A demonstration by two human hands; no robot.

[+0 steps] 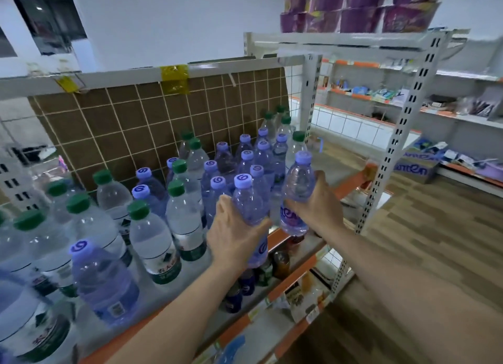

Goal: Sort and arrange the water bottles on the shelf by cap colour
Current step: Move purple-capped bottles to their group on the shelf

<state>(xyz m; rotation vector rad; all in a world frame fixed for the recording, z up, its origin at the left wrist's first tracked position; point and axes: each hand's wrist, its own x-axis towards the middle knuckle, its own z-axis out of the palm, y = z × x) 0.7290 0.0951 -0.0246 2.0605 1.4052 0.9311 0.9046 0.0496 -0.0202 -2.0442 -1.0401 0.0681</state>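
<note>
White walls (168, 23) and wood-look plank flooring (435, 241) can be seen, a dark window (49, 23) up left, plus white slotted racking (402, 135) with orange-edged shelves (353, 185) behind.

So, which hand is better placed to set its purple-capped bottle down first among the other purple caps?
Probably the left hand: its bottle already sits beside the purple-cap cluster. The right hand holds its bottle out past the shelf edge.

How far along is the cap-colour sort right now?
Partly done: purple caps already cluster mid-shelf, green caps at the left. In hand: the left hand and right hand each grip a purple-capped bottle. Left: a stray purple-capped bottle among the greens, and green caps at the back right.
</note>
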